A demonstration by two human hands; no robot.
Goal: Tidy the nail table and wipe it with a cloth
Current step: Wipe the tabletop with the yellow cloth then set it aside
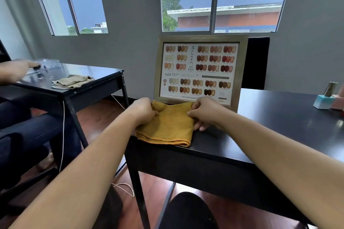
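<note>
A folded mustard-yellow cloth (pixel 167 126) lies on the near left corner of the black nail table (pixel 270 122). My left hand (pixel 143 110) pinches the cloth's far left corner. My right hand (pixel 204 112) pinches its far right corner, with the lower fingers touching the tabletop beside it. A framed nail colour chart (pixel 199 69) stands upright just behind the cloth.
At the table's right edge a nail polish bottle (pixel 330 89) stands on a pale blue box (pixel 323 101), next to a pink box (pixel 337 103). A second black table (pixel 78 89) on the left carries a beige cloth (pixel 73 81); another person's hand (pixel 18 69) reaches over it.
</note>
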